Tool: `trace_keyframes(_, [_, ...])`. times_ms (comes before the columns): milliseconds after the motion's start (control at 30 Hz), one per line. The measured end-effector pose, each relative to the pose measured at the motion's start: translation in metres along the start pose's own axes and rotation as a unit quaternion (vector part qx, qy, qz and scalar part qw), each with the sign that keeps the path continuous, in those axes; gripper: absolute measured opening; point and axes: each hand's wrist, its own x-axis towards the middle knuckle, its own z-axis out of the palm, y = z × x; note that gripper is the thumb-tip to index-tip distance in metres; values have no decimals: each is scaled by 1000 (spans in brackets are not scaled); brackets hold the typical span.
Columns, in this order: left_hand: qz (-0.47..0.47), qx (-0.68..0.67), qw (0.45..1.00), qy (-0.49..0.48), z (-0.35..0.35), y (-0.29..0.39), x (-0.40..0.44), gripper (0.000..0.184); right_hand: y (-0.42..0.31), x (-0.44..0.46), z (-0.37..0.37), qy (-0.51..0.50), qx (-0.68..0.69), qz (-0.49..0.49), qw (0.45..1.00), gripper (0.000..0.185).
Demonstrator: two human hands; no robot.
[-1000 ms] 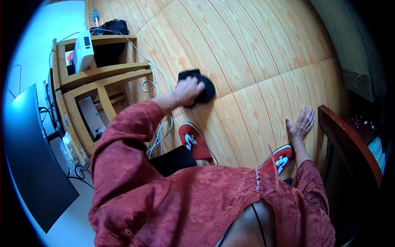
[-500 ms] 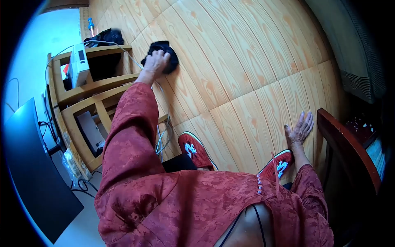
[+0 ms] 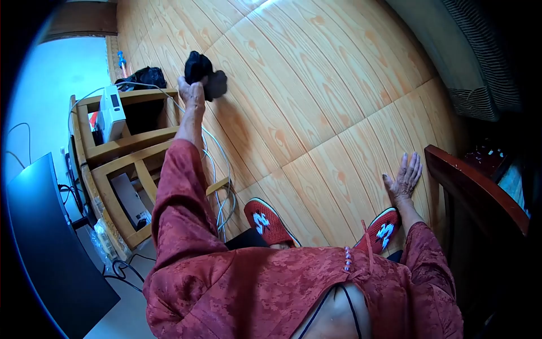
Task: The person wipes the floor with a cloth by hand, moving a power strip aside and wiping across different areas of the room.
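My left hand [image 3: 193,95] is closed round one side of a crumpled black cloth [image 3: 199,66], at the upper left of the head view beside the wooden stand. The cloth hangs in two bunched lobes over the floor; whether it touches the boards I cannot tell. On the right, my right hand [image 3: 405,179] lies palm down on the wood-patterned floor [image 3: 316,113], fingers stretched out. It is just beyond the toe of a red slipper [image 3: 381,229] and holds nothing.
A wooden stand [image 3: 121,148] carries a white box-shaped device [image 3: 111,113], with pale cables [image 3: 226,169] trailing down. A black bag [image 3: 148,77] lies behind it. A dark monitor [image 3: 56,243] is at far left, a red-brown wooden edge [image 3: 474,186] at right.
My left hand has moved a little left with the cloth and turned, now gripping its side rather than pressing from above. My right hand stays planted on the floor.
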Motion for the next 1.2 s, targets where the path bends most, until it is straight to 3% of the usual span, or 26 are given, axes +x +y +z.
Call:
trace_keyframes(33, [-5, -130, 990, -55, 1, -10, 3, 40, 1, -1, 2, 3, 5, 0, 1000, 94])
trace_keyframes(67, [-20, -306, 937, -167, 3, -11, -2, 42, 0, -1, 2, 11, 3, 0, 1000, 94])
trace_keyframes(100, [-72, -335, 914, -217, 1, 3, -19, 48, 0, 0, 1, 18, -2, 1, 1000, 94])
trace_keyframes(167, [-115, -412, 840, -333, 4, 2, -41, 41, 2, 0, 2, 25, 2, 2, 1000, 94])
trace_keyframes(333, [-289, -462, 705, -454, 26, -14, -90, 39, 3, -4, 3, 13, 5, 9, 1000, 95])
trace_keyframes(433, [-239, -224, 793, -514, 38, 21, -147, 43, 1, -1, 2, 16, 7, 4, 1000, 95])
trace_keyframes(467, [-245, -33, 796, -552, 41, 9, -158, 39, 2, -1, 4, 24, 8, 0, 1000, 95])
trace_keyframes(500, [-107, -37, 825, -554, 44, 3, -189, 34, 3, -1, 5, 31, 9, -3, 999, 95])
trace_keyframes(567, [187, 210, 790, -545, 39, -28, -217, 32, 4, -3, 7, 31, 3, -4, 1000, 96])
trace_keyframes(633, [301, 267, 750, -525, 30, -36, -212, 42, 5, -3, 9, 32, -2, -5, 999, 96])
trace_keyframes(733, [304, 205, 828, -425, 25, -57, -171, 47, 2, -3, 4, 13, 4, 0, 1000, 97])
trace_keyframes(767, [262, 247, 856, -371, 23, -56, -155, 47, 1, -1, 3, 13, 5, 2, 1000, 97])
trace_keyframes(867, [296, 328, 874, -203, 18, -59, -99, 44, 2, -2, 6, 13, 1, 4, 1000, 98])
trace_keyframes(967, [200, 421, 879, -101, 21, -44, -79, 41, 3, -3, 5, 10, -6, 0, 1000, 99])
trace_keyframes(1067, [79, 270, 954, -104, 39, -42, -78, 42, 6, -3, 8, 6, 4, -2, 1000, 98])
trace_keyframes(1100, [103, 219, 964, -111, 45, -35, -84, 46, 2, 1, 4, -35, 9, 22, 999, 97])
trace_keyframes(1167, [52, 4, 972, -231, 55, -5, -107, 51, 0, 10, -9, -119, 14, 71, 990, 96])
trace_keyframes(1200, [-12, -90, 956, -277, 55, 27, -129, 49, -2, 19, -17, -145, 83, 64, 984, 97])
